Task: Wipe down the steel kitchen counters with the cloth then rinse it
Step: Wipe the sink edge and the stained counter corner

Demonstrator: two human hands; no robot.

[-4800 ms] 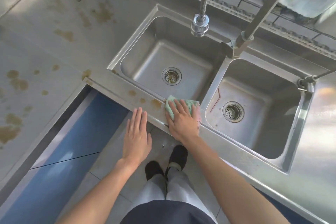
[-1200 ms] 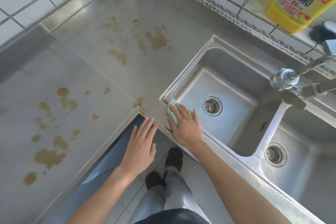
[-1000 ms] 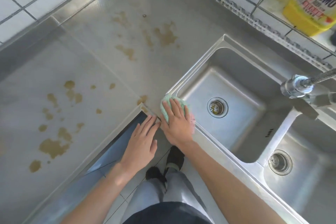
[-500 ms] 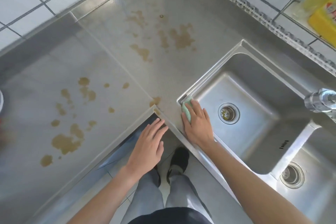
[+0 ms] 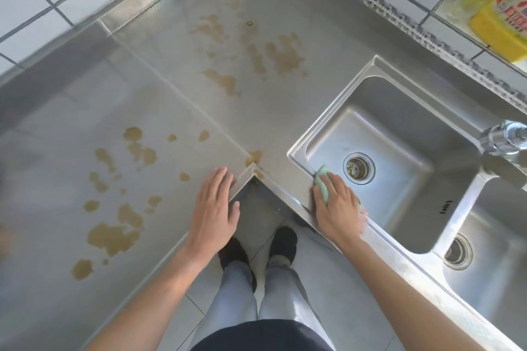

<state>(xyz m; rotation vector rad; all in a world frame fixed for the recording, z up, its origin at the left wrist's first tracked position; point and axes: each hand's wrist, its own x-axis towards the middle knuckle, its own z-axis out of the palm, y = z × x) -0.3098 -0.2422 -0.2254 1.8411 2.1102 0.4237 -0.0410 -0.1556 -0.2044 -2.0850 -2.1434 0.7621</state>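
1. Right hand (image 5: 336,208), fingers flat and extended, presses a folded pale-green cloth (image 5: 322,179) onto the near-left rim of the left steel sink basin (image 5: 399,134); the grip is a flat press, not a pinch.
2. Left hand (image 5: 214,208) lies open and flat at the inner corner of the L-shaped steel worktop (image 5: 171,100), holding nothing.
3. Brown stains (image 5: 114,236) lie left and far-left of the cloth. The nearest stain (image 5: 253,157) sits at the corner seam, between the hands. The next wipe probably runs leftward.
4. Yellow detergent bottle (image 5: 502,20), far right: red label lettering, illegible. A small dark mark on the basin wall is unreadable.
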